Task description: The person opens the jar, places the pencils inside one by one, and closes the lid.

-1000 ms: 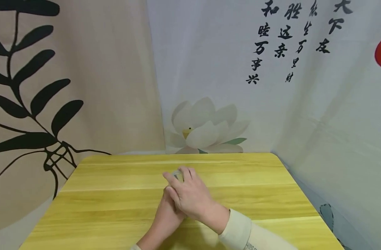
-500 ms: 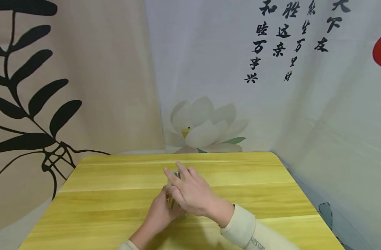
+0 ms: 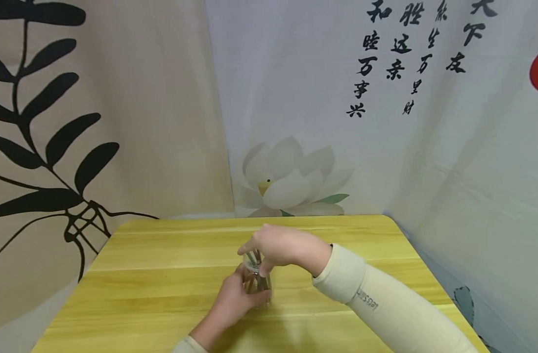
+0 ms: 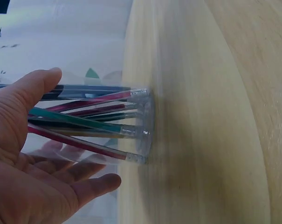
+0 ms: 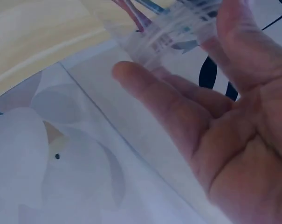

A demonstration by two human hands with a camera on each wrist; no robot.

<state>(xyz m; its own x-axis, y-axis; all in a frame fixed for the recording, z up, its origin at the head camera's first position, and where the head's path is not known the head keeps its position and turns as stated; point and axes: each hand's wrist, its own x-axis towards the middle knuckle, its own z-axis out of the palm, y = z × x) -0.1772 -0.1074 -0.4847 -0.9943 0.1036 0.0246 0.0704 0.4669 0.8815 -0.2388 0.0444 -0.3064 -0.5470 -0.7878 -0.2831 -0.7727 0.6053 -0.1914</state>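
Note:
A clear jar (image 4: 147,116) holds several slim pencils (image 4: 80,119) in red, green and dark colours, their silvery ends toward its base. My left hand (image 3: 231,294) grips the jar's side, with the thumb on one side and fingers on the other. Whether its base touches the table cannot be told. From above, my right hand (image 3: 278,245) reaches over the jar's mouth, thumb and fingers curled around the ridged top (image 5: 178,32). Part of that top is hidden by the fingers, so a separate lid cannot be made out.
A yellow wood-grain table (image 3: 163,284) lies under both hands. Behind it hangs a pale cloth backdrop (image 3: 295,98) printed with a lotus, black leaves and dark characters.
My right hand has turned from lying across the jar's top, fingers pointing forward, to arching over it with the wrist raised. My left hand has lowered slightly, and more of the jar shows.

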